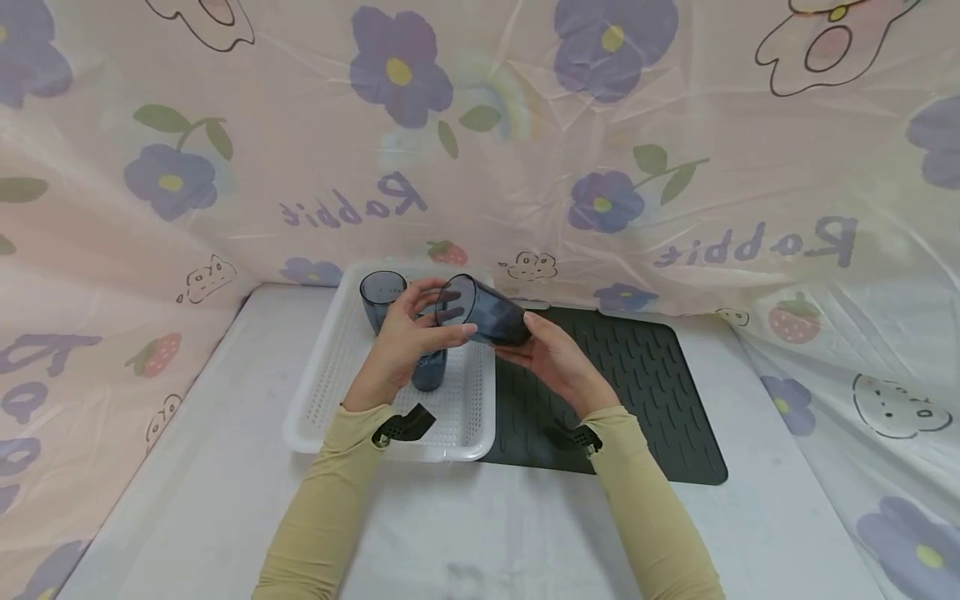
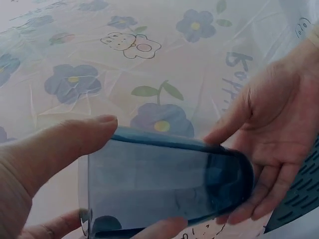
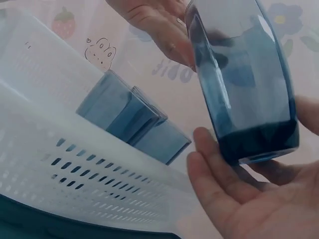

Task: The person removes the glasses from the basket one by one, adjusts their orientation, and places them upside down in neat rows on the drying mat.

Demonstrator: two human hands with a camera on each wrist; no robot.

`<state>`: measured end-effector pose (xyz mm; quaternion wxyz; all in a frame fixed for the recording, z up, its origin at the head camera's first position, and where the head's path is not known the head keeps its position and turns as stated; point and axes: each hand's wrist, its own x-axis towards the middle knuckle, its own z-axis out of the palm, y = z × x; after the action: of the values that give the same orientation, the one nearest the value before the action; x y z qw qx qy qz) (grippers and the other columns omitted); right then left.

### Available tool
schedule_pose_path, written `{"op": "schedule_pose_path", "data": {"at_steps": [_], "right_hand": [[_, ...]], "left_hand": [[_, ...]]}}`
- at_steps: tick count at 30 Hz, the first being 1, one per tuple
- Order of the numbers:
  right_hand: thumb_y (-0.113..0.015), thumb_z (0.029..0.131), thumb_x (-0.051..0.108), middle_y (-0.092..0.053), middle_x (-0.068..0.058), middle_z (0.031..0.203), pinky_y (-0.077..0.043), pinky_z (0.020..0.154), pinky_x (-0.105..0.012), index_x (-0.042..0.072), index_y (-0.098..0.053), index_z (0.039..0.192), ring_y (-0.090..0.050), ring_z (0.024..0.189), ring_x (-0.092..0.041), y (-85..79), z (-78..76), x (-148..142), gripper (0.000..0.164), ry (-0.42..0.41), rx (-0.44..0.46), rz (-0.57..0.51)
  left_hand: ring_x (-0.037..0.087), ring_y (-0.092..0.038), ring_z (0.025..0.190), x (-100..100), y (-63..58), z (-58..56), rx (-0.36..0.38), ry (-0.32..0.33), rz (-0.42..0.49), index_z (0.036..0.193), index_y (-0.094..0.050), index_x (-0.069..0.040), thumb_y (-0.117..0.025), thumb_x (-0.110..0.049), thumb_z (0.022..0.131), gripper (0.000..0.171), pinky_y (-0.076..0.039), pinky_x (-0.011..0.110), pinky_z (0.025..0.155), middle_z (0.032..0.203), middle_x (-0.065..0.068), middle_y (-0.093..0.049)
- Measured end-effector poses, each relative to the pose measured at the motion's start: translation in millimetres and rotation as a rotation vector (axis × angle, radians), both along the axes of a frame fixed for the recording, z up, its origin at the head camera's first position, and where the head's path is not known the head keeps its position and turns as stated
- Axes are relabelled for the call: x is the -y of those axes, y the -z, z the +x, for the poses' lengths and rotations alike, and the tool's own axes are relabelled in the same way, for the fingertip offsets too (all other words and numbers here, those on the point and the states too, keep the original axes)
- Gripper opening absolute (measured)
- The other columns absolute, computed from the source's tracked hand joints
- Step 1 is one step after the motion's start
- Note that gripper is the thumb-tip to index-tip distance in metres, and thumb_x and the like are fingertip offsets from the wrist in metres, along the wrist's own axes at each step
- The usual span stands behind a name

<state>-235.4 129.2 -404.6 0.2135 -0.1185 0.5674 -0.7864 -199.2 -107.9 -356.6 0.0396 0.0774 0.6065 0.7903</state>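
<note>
A blue-tinted drinking glass (image 1: 495,315) is held tilted on its side above the basket's right edge, mouth to the left. My left hand (image 1: 408,337) grips its rim end, with thumb and fingers on opposite sides in the left wrist view. At the thick, darker base, my right hand (image 1: 558,358) holds it between thumb and fingers; the right wrist view shows those fingers (image 3: 219,174) under the base. Two more blue glasses, one at the back left (image 1: 381,293) and one below my left hand (image 1: 430,372), are in the white basket (image 1: 315,400).
The perforated basket overlaps the left side of a dark ribbed mat (image 1: 622,392) on the white table (image 1: 465,525). Behind and at both sides hangs a printed curtain (image 1: 495,167) with flowers and rabbits. Each wrist wears a black strap.
</note>
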Motion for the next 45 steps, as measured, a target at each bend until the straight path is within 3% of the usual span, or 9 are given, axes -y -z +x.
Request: {"op": "schedule_pose_path", "data": {"at_steps": [4, 11, 17, 24, 27, 33, 38, 45], "right_hand": [[-0.046, 0.102, 0.032, -0.056, -0.013, 0.120, -0.043, 0.102, -0.046, -0.001, -0.037, 0.142, -0.063, 0.104, -0.022, -4.5, 0.3, -0.9, 0.052, 0.036, -0.006, -0.031], [-0.056, 0.098, 0.032, -0.052, -0.012, 0.126, -0.047, 0.099, -0.042, 0.008, -0.035, 0.147, -0.064, 0.101, -0.023, -15.4, 3.1, -6.3, 0.058, 0.118, -0.052, -0.071], [-0.056, 0.098, 0.029, -0.052, -0.010, 0.129, -0.049, 0.097, -0.042, 0.013, -0.033, 0.149, -0.064, 0.100, -0.024, -21.4, 7.4, -8.5, 0.058, 0.155, -0.056, -0.105], [-0.057, 0.098, 0.024, -0.049, -0.012, 0.126, -0.051, 0.094, -0.040, 0.008, -0.041, 0.142, -0.064, 0.098, -0.023, -24.2, 10.9, -6.8, 0.050, 0.219, -0.085, -0.074], [-0.060, 0.097, 0.025, -0.047, -0.012, 0.127, -0.052, 0.092, -0.039, 0.007, -0.042, 0.141, -0.064, 0.097, -0.022, -24.4, 11.7, -7.9, 0.051, 0.253, -0.099, -0.055], [-0.061, 0.096, 0.024, -0.046, -0.012, 0.125, -0.055, 0.087, -0.035, 0.004, -0.042, 0.141, -0.063, 0.098, -0.022, -24.0, 12.1, -15.7, 0.052, 0.294, -0.132, -0.030], [-0.062, 0.096, 0.026, -0.046, -0.012, 0.127, -0.055, 0.086, -0.034, 0.011, -0.048, 0.137, -0.062, 0.098, -0.022, -22.8, 11.1, -26.3, 0.046, 0.301, -0.142, -0.014], [-0.060, 0.096, 0.025, -0.045, -0.011, 0.128, -0.054, 0.084, -0.031, 0.011, -0.044, 0.142, -0.062, 0.098, -0.021, -20.7, 9.9, -46.6, 0.050, 0.327, -0.162, 0.047]], "left_hand": [[0.035, -0.053, 0.118, 1.3, -3.4, 0.1, -0.029, 0.009, -0.070, 0.138, -0.045, -0.016, -0.080, 0.002, 0.075, 0.074, -0.056, 0.041, 0.085, 0.135, 0.007, -0.048], [0.028, -0.054, 0.118, 7.9, -7.1, -0.8, -0.165, 0.029, -0.278, 0.141, -0.046, -0.013, -0.082, -0.005, 0.074, 0.076, -0.052, 0.039, 0.092, 0.134, 0.005, -0.051], [0.024, -0.053, 0.119, 9.3, -4.1, -2.0, -0.182, 0.063, -0.323, 0.143, -0.043, -0.013, -0.082, -0.006, 0.075, 0.078, -0.049, 0.039, 0.097, 0.137, 0.004, -0.048], [0.030, -0.050, 0.124, 11.0, 0.9, -1.5, -0.163, 0.098, -0.340, 0.146, -0.038, -0.011, -0.080, -0.001, 0.076, 0.082, -0.046, 0.044, 0.100, 0.143, 0.011, -0.043], [0.033, -0.048, 0.125, 12.3, -3.3, 3.2, -0.161, 0.114, -0.352, 0.147, -0.037, -0.009, -0.078, 0.001, 0.077, 0.081, -0.044, 0.046, 0.101, 0.144, 0.014, -0.041], [0.029, -0.050, 0.123, 21.8, 6.5, -0.9, -0.219, 0.110, -0.365, 0.143, -0.044, -0.016, -0.081, -0.006, 0.077, 0.076, -0.045, 0.044, 0.100, 0.140, 0.008, -0.046], [0.035, -0.048, 0.124, 31.3, 5.4, -1.2, -0.246, 0.101, -0.364, 0.141, -0.045, -0.010, -0.081, -0.003, 0.076, 0.075, -0.044, 0.042, 0.102, 0.139, 0.015, -0.046], [0.029, -0.049, 0.125, 48.4, 7.8, -1.2, -0.291, 0.081, -0.454, 0.142, -0.045, -0.014, -0.082, -0.011, 0.077, 0.076, -0.039, 0.041, 0.106, 0.139, 0.008, -0.048]]}}
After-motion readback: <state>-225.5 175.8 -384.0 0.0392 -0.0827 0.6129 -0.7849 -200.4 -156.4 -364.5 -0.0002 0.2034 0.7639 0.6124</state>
